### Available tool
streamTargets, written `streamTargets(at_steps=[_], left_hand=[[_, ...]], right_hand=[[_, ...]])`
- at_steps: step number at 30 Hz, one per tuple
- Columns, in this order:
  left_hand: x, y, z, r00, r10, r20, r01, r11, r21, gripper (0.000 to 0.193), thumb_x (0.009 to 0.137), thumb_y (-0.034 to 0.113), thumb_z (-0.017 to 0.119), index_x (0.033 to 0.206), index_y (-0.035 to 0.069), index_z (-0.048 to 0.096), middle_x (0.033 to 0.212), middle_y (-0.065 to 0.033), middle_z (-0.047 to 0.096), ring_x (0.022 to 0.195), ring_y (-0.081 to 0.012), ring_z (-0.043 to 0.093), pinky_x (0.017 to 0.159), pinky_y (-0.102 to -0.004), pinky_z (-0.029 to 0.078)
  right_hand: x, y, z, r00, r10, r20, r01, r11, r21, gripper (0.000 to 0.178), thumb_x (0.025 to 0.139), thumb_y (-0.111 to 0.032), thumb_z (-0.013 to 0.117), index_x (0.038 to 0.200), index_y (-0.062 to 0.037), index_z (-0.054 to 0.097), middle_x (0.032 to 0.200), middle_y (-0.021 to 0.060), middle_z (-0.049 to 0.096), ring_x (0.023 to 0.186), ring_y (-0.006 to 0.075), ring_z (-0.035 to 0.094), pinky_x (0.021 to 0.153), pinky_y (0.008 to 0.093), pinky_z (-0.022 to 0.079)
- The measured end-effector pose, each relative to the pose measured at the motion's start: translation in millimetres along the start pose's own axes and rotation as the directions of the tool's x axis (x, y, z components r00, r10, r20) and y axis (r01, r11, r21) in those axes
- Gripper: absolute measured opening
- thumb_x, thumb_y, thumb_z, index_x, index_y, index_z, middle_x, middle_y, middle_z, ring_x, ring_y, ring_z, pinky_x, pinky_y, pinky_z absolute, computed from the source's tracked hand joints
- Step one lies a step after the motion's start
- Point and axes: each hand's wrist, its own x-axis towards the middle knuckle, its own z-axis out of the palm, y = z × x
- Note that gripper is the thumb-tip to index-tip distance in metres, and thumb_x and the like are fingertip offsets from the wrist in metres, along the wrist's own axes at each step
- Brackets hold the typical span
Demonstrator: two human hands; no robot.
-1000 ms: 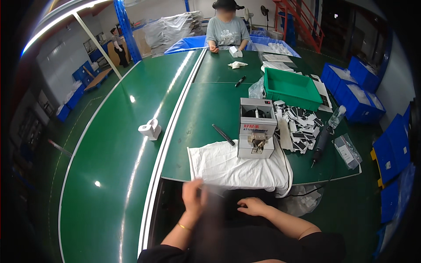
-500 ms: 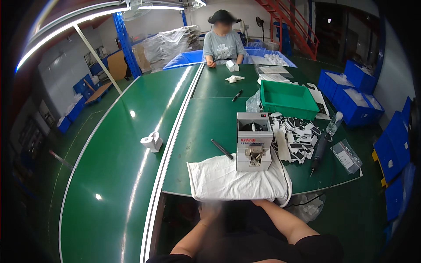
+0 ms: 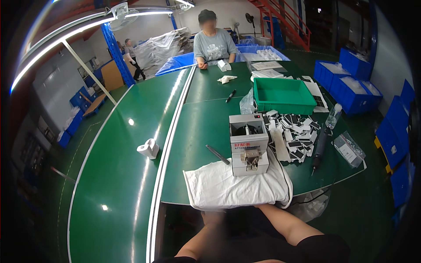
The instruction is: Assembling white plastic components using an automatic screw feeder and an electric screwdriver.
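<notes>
My left hand (image 3: 212,218) is at the near table edge, just below a white cloth (image 3: 210,186); its fingers are hidden and the area is blurred. My right hand (image 3: 265,209) reaches under the cloth's front hem, so its fingers cannot be seen either. On the cloth stands a grey box-shaped screw feeder (image 3: 249,164) with an open top and a metal fitting on its front. Left of it lies a dark pen-like tool (image 3: 217,154). To the right are a heap of small white and black pieces (image 3: 300,138) and a dark electric screwdriver (image 3: 321,147).
A green tray (image 3: 285,106) sits behind the feeder. A white moulded part (image 3: 149,149) stands on the green surface at left, beyond a white rail (image 3: 163,175). A co-worker (image 3: 215,46) sits at the far end. Blue bins (image 3: 353,96) line the right side.
The view has shifted slightly. My left hand has drawn closer under the cloth's edge and shows less. Another person now appears in the left background. The table's things keep their places.
</notes>
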Motion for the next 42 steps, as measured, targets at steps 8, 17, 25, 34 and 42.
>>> streamTargets(at_steps=[8, 17, 25, 34, 42], left_hand=[[5.8, -12.9, 15.2, 0.999, 0.044, 0.023, -0.045, 0.998, 0.042, 0.079, 0.087, 0.064, 0.048, 0.152, 0.022, 0.034, 0.159, -0.0129, 0.027, 0.147, -0.0356, 0.023, 0.116, -0.0572, 0.018], [8.7, -28.2, 31.6, 0.998, 0.034, -0.045, -0.034, 0.999, -0.01, 0.079, 0.088, 0.063, 0.047, 0.153, 0.021, 0.032, 0.16, -0.0129, 0.025, 0.146, -0.0377, 0.023, 0.114, -0.0592, 0.021], [-0.9, -14.8, 23.8, 0.985, 0.046, -0.165, -0.043, 0.999, 0.019, 0.067, 0.089, 0.057, 0.051, 0.146, 0.022, 0.045, 0.153, -0.0134, 0.039, 0.143, -0.0345, 0.031, 0.114, -0.0501, 0.026], [4.4, -20.0, 31.0, 0.937, 0.086, -0.337, -0.078, 0.996, 0.038, 0.06, 0.082, 0.054, 0.062, 0.129, 0.017, 0.061, 0.132, -0.0159, 0.059, 0.123, -0.04, 0.052, 0.103, -0.051, 0.04], [7.5, -28.8, 29.2, 1.0, 0.008, -0.015, -0.009, 0.998, -0.067, 0.083, 0.087, 0.066, 0.049, 0.154, 0.021, 0.03, 0.161, -0.0125, 0.024, 0.147, -0.0377, 0.021, 0.115, -0.0576, 0.021]], right_hand=[[19.3, -21.4, 0.0, 1.0, 0.003, -0.022, -0.001, 0.997, 0.081, 0.06, 0.101, -0.045, 0.04, 0.152, -0.0158, 0.032, 0.16, 0.0117, 0.024, 0.149, 0.0287, 0.02, 0.121, 0.0408, 0.018], [3.8, -2.8, 26.5, 0.996, -0.052, -0.068, 0.063, 0.982, 0.177, 0.06, 0.101, -0.045, 0.04, 0.152, -0.016, 0.031, 0.161, 0.0113, 0.024, 0.149, 0.0287, 0.019, 0.121, 0.0409, 0.018], [10.5, -0.3, 24.8, 0.998, -0.022, -0.061, 0.04, 0.949, 0.313, 0.06, 0.101, -0.045, 0.039, 0.153, -0.0162, 0.031, 0.161, 0.0109, 0.023, 0.149, 0.0287, 0.019, 0.121, 0.041, 0.018], [25.6, -19.9, 23.3, 0.996, 0.023, -0.08, 0.009, 0.928, 0.372, 0.061, 0.101, -0.046, 0.039, 0.153, -0.0163, 0.03, 0.161, 0.0105, 0.023, 0.149, 0.0288, 0.019, 0.121, 0.0411, 0.018], [11.5, -9.1, 35.8, 0.995, -0.002, -0.099, 0.04, 0.923, 0.384, 0.061, 0.101, -0.046, 0.038, 0.153, -0.0165, 0.029, 0.161, 0.0101, 0.022, 0.149, 0.0288, 0.018, 0.121, 0.0412, 0.018]])
